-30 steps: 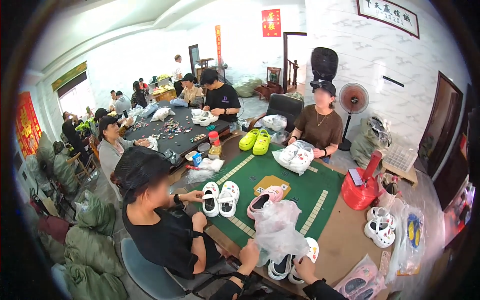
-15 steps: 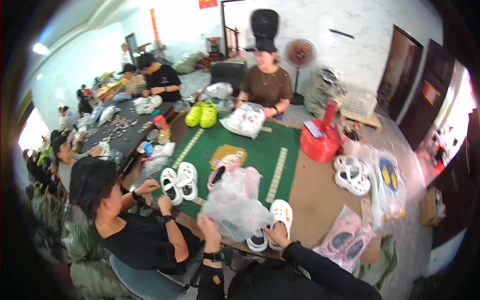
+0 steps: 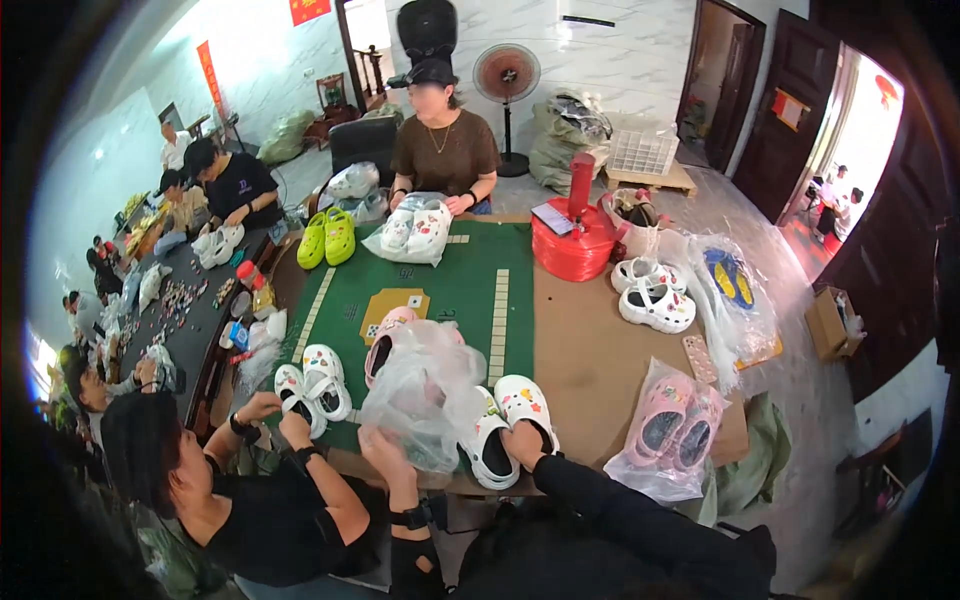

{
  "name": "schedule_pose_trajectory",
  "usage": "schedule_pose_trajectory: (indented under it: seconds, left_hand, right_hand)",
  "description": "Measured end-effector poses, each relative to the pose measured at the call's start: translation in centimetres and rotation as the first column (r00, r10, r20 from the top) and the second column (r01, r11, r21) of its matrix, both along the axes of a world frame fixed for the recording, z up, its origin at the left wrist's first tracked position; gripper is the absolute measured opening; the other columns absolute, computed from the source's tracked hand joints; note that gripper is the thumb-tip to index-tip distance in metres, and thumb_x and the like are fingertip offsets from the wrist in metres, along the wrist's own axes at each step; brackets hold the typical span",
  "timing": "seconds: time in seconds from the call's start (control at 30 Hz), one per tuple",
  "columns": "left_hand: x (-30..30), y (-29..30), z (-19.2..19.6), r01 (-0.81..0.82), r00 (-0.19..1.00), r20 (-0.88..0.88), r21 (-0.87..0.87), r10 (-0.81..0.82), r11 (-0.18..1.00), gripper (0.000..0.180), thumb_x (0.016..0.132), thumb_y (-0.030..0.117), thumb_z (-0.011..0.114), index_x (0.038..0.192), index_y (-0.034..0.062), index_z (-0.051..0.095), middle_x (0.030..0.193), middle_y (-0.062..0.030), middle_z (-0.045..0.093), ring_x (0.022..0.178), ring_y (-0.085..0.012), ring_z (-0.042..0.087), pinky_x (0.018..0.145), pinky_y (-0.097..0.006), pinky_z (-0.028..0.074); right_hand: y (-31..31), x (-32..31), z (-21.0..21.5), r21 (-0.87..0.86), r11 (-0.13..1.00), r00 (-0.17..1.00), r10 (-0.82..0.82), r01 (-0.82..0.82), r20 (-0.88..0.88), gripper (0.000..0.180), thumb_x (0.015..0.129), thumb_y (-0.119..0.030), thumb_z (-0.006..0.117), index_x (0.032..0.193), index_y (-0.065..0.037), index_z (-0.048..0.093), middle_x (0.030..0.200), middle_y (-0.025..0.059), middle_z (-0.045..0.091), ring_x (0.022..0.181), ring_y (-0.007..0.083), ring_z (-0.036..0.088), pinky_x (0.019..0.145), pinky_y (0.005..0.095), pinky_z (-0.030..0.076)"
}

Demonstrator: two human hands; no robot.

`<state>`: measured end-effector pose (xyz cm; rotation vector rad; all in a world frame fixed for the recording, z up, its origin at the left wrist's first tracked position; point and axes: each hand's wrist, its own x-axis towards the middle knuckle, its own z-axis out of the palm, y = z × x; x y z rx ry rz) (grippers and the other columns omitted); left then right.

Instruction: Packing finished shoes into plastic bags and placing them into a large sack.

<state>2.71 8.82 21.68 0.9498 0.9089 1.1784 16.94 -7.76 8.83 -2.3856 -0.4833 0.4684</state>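
My left hand (image 3: 390,460) is closed on the lower edge of a crumpled clear plastic bag (image 3: 425,400). Its fingertips are partly hidden by the film. Just right of the bag, my right hand (image 3: 523,446) grips a pair of white clogs (image 3: 524,400) decorated with small charms, fingers at the heel openings. The left clog of this pair touches the bag's edge. Behind the bag, partly covered by it, lie pink clogs (image 3: 390,342) on the green mat (image 3: 465,290).
At left, a co-worker's hands (image 3: 278,418) work at white clogs (image 3: 323,382). Across the table another person handles bagged white clogs (image 3: 418,228), near lime clogs (image 3: 326,238). To the right are bagged pink clogs (image 3: 668,430), white clogs (image 3: 655,300) and a red container (image 3: 572,248).
My view has swung right, so the scene sits further left. The white clogs under my right hand now show more fully beside the plastic bag. My left hand still holds the bag.
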Motion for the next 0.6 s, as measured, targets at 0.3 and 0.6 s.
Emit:
schedule_pose_trajectory:
  seconds: [0.3,0.6]
  left_hand:
    - [6.3,-1.8,-3.0,0.302,0.828,-0.555,0.558,0.077,0.772,0.041,0.088,0.018,0.043,0.120,-0.0069,0.035,0.110,-0.0157,0.047,0.080,-0.0204,0.054,0.072,-0.029,0.043]
    - [14.4,-3.8,-2.9,0.524,0.850,-0.236,0.290,-0.471,0.801,0.041,0.086,0.014,0.044,0.119,-0.0095,0.037,0.111,-0.0217,0.050,0.084,-0.0272,0.057,0.078,-0.031,0.042]
  right_hand:
    - [-7.8,3.4,3.2,0.153,0.930,0.942,-0.335,0.335,-0.024,0.031,0.071,-0.026,0.055,0.074,0.004,0.056,0.069,0.0221,0.057,0.066,0.0363,0.056,0.061,0.0416,0.043]
    - [-21.8,7.4,8.0,0.651,0.641,0.879,-0.468,0.406,-0.088,0.037,0.074,-0.004,0.057,0.109,0.002,0.050,0.094,0.0108,0.061,0.083,0.0181,0.057,0.070,0.0290,0.044]
